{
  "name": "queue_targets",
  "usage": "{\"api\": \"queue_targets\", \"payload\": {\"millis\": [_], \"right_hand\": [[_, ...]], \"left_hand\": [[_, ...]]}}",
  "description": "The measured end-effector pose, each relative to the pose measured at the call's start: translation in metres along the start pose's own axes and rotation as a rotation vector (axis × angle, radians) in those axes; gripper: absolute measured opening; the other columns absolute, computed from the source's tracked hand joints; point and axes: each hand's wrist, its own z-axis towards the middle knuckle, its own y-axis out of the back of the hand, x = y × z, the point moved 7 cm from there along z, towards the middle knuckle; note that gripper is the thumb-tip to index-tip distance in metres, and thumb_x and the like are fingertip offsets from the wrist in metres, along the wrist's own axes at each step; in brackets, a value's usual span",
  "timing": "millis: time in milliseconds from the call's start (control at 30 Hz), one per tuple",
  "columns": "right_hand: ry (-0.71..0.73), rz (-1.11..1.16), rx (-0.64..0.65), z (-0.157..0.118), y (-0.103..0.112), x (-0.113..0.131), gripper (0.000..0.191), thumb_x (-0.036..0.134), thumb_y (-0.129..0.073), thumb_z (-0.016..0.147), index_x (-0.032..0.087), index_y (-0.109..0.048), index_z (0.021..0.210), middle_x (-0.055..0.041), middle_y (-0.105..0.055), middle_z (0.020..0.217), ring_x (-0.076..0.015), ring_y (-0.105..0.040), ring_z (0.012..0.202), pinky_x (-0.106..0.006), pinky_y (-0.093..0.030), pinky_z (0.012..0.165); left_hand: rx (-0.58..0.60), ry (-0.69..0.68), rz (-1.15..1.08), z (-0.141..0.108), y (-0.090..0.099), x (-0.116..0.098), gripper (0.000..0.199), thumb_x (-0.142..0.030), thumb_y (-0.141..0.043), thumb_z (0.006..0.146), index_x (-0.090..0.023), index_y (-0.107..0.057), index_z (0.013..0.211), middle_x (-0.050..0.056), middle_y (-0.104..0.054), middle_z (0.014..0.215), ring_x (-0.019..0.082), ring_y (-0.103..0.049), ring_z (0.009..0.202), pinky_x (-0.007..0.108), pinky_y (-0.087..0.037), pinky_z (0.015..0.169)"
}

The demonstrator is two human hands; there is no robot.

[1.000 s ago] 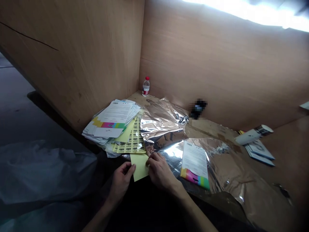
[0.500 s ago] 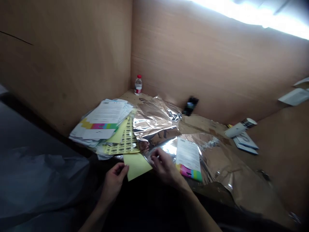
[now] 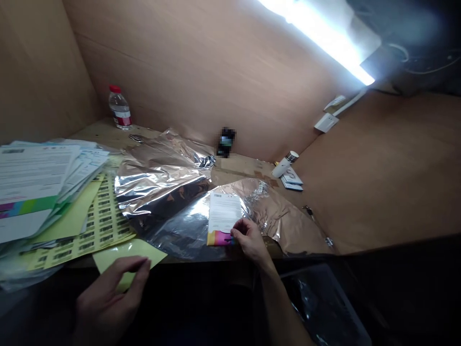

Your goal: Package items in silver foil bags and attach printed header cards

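Observation:
My left hand (image 3: pixel 111 293) is at the lower left, thumb and forefinger pinched on the lower edge of a plain yellow sheet (image 3: pixel 149 252), which dips past the table's front edge. My right hand (image 3: pixel 250 240) bends over the lower right of a printed white card (image 3: pixel 224 211) with a rainbow-coloured bottom band. Its thumb and forefinger are closed together against the card; anything between them is too small to make out, and the card's right lower corner is hidden. Under the card lies a shiny foil bag (image 3: pixel 176 235).
Yellow label sheets (image 3: pixel 104 216) and a pile of printed cards (image 3: pixel 32 178) lie left. More crumpled foil (image 3: pixel 158 168) covers the middle. Behind are a red-capped bottle (image 3: pixel 120 108), a dark blurred-out object (image 3: pixel 225 142) and a white cylinder (image 3: pixel 284 163) on small booklets (image 3: pixel 292 179).
My right hand has left the yellow sheet and moved right onto the printed card. The left hand stays with the sheet. The view has turned to the right.

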Motion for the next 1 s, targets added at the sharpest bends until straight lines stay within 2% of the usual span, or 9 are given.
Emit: {"api": "queue_targets", "payload": {"millis": [100, 200, 267, 367, 600, 800, 1000], "right_hand": [[0.009, 0.021, 0.022, -0.001, -0.004, 0.006, 0.014, 0.030, -0.071, 0.083, 0.018, -0.064, 0.080, 0.0017, -0.062, 0.074, -0.0147, -0.058, 0.069, -0.027, -0.045, 0.065], [0.011, 0.135, 0.083, -0.008, -0.013, 0.018, 0.014, 0.031, -0.072, 0.084, 0.019, -0.064, 0.085, 0.0014, -0.064, 0.079, -0.0153, -0.060, 0.073, -0.027, -0.047, 0.068], [0.029, 0.151, 0.104, -0.012, -0.019, 0.027, 0.013, 0.031, -0.072, 0.086, 0.020, -0.064, 0.087, 0.0013, -0.064, 0.080, -0.0155, -0.060, 0.074, -0.027, -0.048, 0.068], [0.072, 0.084, 0.071, -0.013, -0.019, 0.035, 0.013, 0.031, -0.072, 0.087, 0.020, -0.065, 0.087, 0.0005, -0.064, 0.081, -0.0161, -0.059, 0.075, -0.027, -0.047, 0.068], [0.093, -0.092, -0.065, -0.004, 0.004, 0.011, 0.013, 0.032, -0.072, 0.085, 0.020, -0.066, 0.088, 0.0001, -0.065, 0.080, -0.0161, -0.057, 0.071, -0.027, -0.045, 0.066], [0.093, -0.187, -0.096, -0.008, -0.004, 0.007, 0.014, 0.034, -0.068, 0.088, 0.021, -0.067, 0.083, -0.0002, -0.067, 0.076, -0.0176, -0.060, 0.069, -0.028, -0.046, 0.065], [0.063, -0.220, -0.124, -0.007, -0.008, 0.002, 0.014, 0.034, -0.067, 0.088, 0.022, -0.065, 0.081, -0.0006, -0.068, 0.075, -0.0184, -0.061, 0.068, -0.029, -0.048, 0.064]], "left_hand": [[0.118, -0.137, -0.064, 0.005, -0.028, -0.034, 0.010, -0.035, -0.070, 0.094, -0.027, -0.072, 0.100, -0.002, -0.074, 0.093, 0.017, -0.070, 0.080, 0.023, -0.057, 0.071], [0.175, -0.218, -0.126, 0.000, -0.042, -0.047, 0.008, -0.024, -0.069, 0.094, -0.025, -0.071, 0.102, -0.001, -0.075, 0.095, 0.017, -0.072, 0.083, 0.023, -0.057, 0.077], [0.209, -0.183, -0.156, -0.006, -0.045, -0.044, 0.007, -0.021, -0.067, 0.096, -0.024, -0.071, 0.101, 0.000, -0.075, 0.094, 0.017, -0.072, 0.083, 0.024, -0.057, 0.077], [0.267, -0.127, -0.184, -0.016, -0.048, -0.039, 0.006, -0.022, -0.065, 0.096, -0.024, -0.070, 0.099, 0.001, -0.074, 0.091, 0.018, -0.072, 0.082, 0.024, -0.057, 0.075], [0.327, -0.071, -0.193, -0.033, -0.054, -0.022, 0.009, -0.030, -0.069, 0.095, -0.027, -0.071, 0.103, 0.000, -0.076, 0.096, 0.018, -0.073, 0.084, 0.021, -0.058, 0.072], [0.436, -0.023, -0.219, -0.036, -0.063, -0.015, 0.010, -0.031, -0.066, 0.097, -0.027, -0.071, 0.105, 0.001, -0.075, 0.097, 0.018, -0.073, 0.086, 0.021, -0.058, 0.074], [0.452, -0.004, -0.211, -0.037, -0.059, -0.012, 0.012, -0.035, -0.065, 0.098, -0.027, -0.071, 0.103, 0.000, -0.075, 0.095, 0.018, -0.073, 0.084, 0.020, -0.057, 0.072]]}}
